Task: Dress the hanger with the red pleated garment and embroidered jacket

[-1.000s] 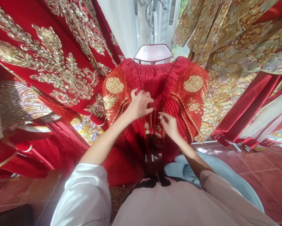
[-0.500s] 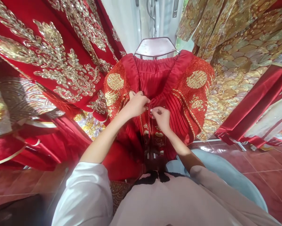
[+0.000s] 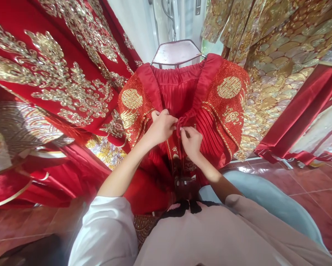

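A red jacket [image 3: 224, 99] with gold embroidery hangs in front of me on a pale hanger [image 3: 177, 53]. A red pleated lining shows between its two open front edges. My left hand [image 3: 161, 126] is closed on the jacket's left front edge at the red knot fastening [image 3: 182, 121]. My right hand [image 3: 192, 141] pinches the same fastening from just below and to the right. The two hands nearly touch at the centre of the garment.
Red robes with heavy gold embroidery [image 3: 52, 77] hang close on the left. Gold-scaled garments with red trim [image 3: 282, 62] hang on the right. A window [image 3: 182, 18] stands behind the hanger. The floor is red tile [image 3: 307, 184].
My right hand has risen from lower on the jacket front to meet the left hand at the knot fastening. The view has shifted slightly.
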`<state>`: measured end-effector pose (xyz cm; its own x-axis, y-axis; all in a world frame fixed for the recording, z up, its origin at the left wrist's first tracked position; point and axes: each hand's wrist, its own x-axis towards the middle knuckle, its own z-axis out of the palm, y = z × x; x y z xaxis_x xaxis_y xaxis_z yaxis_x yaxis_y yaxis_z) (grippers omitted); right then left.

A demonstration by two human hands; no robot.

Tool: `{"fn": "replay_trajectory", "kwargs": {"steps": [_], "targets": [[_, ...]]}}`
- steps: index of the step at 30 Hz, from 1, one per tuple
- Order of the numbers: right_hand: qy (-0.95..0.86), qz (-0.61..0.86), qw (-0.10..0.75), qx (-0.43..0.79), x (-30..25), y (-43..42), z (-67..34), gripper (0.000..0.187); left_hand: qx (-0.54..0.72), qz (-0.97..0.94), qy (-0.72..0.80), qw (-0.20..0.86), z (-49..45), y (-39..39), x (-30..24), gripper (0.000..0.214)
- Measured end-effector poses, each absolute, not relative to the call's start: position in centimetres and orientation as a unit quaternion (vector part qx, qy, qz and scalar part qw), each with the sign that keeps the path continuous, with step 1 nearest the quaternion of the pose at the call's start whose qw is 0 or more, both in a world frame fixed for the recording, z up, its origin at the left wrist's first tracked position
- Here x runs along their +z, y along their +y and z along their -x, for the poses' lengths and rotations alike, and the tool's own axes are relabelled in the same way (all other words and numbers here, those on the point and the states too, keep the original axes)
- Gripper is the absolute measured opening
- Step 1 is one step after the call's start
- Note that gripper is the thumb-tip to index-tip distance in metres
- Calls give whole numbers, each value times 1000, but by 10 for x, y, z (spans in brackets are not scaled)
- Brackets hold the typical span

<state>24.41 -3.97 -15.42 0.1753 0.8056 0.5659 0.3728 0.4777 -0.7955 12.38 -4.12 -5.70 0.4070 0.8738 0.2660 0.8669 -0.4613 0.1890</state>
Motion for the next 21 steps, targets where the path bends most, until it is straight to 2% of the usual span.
{"fn": "replay_trajectory", "kwargs": {"steps": [2,7,10,12,14,16,18,21], "targets": [[-623,481,584,200,-157,-39,-248,26,187,-833,520,3,-124,-45,-57,17],[-586,483,490,428,-214,-42,-264,33,249,-812,528,-18,-115,-54,-62,17],[-581,503,429,475,-251,-51,-282,34,233,-815,530,-15,-107,-59,-64,15],[-589,505,402,486,-252,-52,-300,33,218,-831,512,-2,-104,-64,-59,17],[-596,524,420,440,-232,-46,-317,29,233,-842,486,-5,-102,-69,-47,29],[-596,551,499,304,-195,-33,-328,29,290,-819,493,-38,-102,-69,-33,42],[-583,549,582,143,-155,-16,-327,35,357,-754,546,-79,-105,-60,-23,46],[-608,498,618,21,-114,15,-313,43,415,-656,620,-114,-110,-34,-27,51]]}}
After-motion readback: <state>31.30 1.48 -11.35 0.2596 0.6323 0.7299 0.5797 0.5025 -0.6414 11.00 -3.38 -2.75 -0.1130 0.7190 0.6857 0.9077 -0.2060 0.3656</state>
